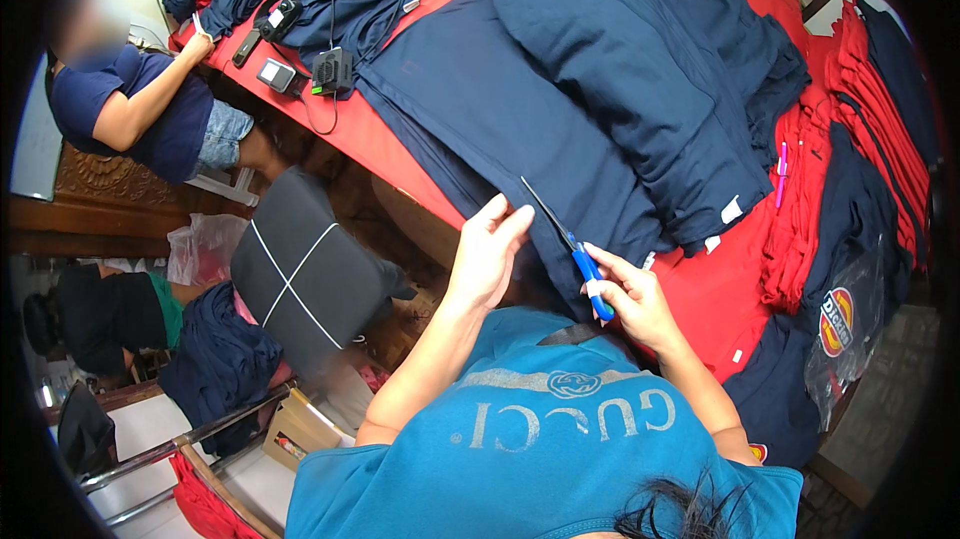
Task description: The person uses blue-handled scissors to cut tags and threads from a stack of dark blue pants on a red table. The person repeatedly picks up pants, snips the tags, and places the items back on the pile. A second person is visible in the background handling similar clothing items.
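Note:
My right hand [628,297] grips blue-handled scissors [572,251], blades pointing up and left over the edge of a flat navy garment [480,109]. My left hand [488,247] pinches that garment's near edge, just left of the blade tips. The garment lies on a table covered in red cloth [715,289]. A pile of folded navy garments [640,59] sits beyond it, to the right.
Stacks of red garments [870,89] lie at the right with a pink pen [781,171]. Black devices and cables [320,69] rest at the table's far left. A seated person in navy [140,109] works there. A dark bundle [300,269] and chairs stand below.

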`<state>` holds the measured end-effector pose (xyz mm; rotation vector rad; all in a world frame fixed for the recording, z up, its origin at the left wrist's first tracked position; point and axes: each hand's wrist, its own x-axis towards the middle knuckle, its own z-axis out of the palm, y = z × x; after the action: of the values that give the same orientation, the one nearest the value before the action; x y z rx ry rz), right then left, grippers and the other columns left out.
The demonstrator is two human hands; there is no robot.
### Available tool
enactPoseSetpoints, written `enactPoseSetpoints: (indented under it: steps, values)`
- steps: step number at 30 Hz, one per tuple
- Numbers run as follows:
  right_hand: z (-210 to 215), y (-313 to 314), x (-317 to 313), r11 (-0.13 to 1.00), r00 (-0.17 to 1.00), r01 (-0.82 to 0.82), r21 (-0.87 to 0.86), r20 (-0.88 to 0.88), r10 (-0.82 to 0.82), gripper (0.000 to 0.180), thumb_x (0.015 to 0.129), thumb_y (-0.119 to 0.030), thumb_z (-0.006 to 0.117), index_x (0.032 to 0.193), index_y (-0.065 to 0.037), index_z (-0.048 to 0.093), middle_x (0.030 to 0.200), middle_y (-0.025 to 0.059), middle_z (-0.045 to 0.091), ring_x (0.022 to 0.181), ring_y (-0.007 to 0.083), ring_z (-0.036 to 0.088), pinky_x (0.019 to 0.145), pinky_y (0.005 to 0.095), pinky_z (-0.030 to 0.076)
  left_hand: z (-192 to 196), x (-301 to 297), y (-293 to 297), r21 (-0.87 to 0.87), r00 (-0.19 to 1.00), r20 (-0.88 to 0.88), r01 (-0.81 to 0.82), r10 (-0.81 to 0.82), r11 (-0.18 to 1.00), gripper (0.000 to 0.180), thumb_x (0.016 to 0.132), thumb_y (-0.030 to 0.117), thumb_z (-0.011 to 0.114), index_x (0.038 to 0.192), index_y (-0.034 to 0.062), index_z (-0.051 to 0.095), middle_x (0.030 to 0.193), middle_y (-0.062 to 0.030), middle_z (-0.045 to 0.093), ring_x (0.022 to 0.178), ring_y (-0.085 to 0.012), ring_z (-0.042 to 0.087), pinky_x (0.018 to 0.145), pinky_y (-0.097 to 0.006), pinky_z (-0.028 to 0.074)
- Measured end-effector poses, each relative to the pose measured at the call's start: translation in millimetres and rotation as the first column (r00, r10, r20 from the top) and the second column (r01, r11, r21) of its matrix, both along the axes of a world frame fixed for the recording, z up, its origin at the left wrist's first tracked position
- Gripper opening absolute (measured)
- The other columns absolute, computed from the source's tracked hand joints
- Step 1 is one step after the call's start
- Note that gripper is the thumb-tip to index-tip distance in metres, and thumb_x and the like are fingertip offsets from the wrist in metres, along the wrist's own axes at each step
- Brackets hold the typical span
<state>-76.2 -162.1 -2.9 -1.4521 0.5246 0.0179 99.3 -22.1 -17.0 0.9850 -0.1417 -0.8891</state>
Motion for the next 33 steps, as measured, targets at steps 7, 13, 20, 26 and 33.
enactPoseSetpoints:
  steps: [7, 13, 20, 26, 33]
  values:
    - [-0.5, 1.3, 21.2, 0.977, 0.991, -0.016, -0.213, 0.129, 0.044, 0.060, 0.085, -0.018, 0.073, 0.137, 0.001, 0.049, 0.118, 0.0098, 0.062, 0.094, 0.0121, 0.058, 0.084, 0.0276, 0.049, 4.3, 14.5, 3.7, 0.038, 0.996, 0.068, 0.054, -0.057, 0.998, 0.041, 0.088, 0.001, 0.063, 0.127, 0.0048, 0.051, 0.115, -0.0068, 0.061, 0.103, -0.0146, 0.059, 0.088, -0.029, 0.050]
    - [-5.0, 5.0, 55.9, 0.908, 0.966, 0.189, -0.374, 0.237, -0.104, 0.066, 0.078, -0.008, 0.072, 0.137, 0.001, 0.044, 0.132, 0.0141, 0.054, 0.104, 0.0197, 0.058, 0.090, 0.0311, 0.049, -34.1, 7.7, 5.2, 0.110, 0.968, -0.139, 0.223, -0.207, 0.969, 0.042, 0.089, 0.007, 0.064, 0.128, 0.0065, 0.048, 0.116, -0.0082, 0.061, 0.103, -0.0185, 0.062, 0.084, -0.036, 0.054]
    - [-47.6, 10.6, 96.3, 0.833, 0.963, 0.213, -0.511, 0.252, -0.091, 0.059, 0.082, -0.005, 0.057, 0.138, -0.001, 0.041, 0.129, 0.0196, 0.054, 0.105, 0.0271, 0.060, 0.087, 0.0327, 0.049, -57.9, 25.6, -2.6, 0.275, 0.939, -0.055, 0.340, -0.338, 0.899, 0.033, 0.095, 0.018, 0.059, 0.121, -0.0003, 0.052, 0.114, -0.0133, 0.061, 0.096, -0.0177, 0.064, 0.082, -0.032, 0.056]
    - [-29.8, -5.5, 60.0, 0.984, 0.994, 0.091, -0.155, 0.076, -0.080, 0.054, 0.085, -0.006, 0.062, 0.136, -0.002, 0.045, 0.113, 0.0123, 0.059, 0.094, 0.0153, 0.063, 0.082, 0.0289, 0.051, -49.5, 117.3, -18.8, 0.012, 0.982, -0.120, -0.148, 0.149, 0.989, 0.043, 0.095, 0.032, 0.059, 0.121, -0.0005, 0.050, 0.115, -0.0118, 0.059, 0.106, -0.0220, 0.058, 0.088, -0.034, 0.050]
    - [15.1, -34.8, -6.9, 0.923, 0.980, 0.189, -0.336, 0.014, -0.196, 0.055, 0.080, 0.003, 0.057, 0.134, -0.001, 0.048, 0.120, 0.0124, 0.061, 0.096, 0.0152, 0.061, 0.082, 0.0282, 0.052, -26.2, 220.2, -38.0, 0.312, 0.798, 0.576, -0.414, 0.177, 0.855, 0.031, 0.092, 0.030, 0.064, 0.076, 0.0036, 0.063, 0.060, -0.0032, 0.061, 0.051, -0.0123, 0.056, 0.052, -0.027, 0.046]
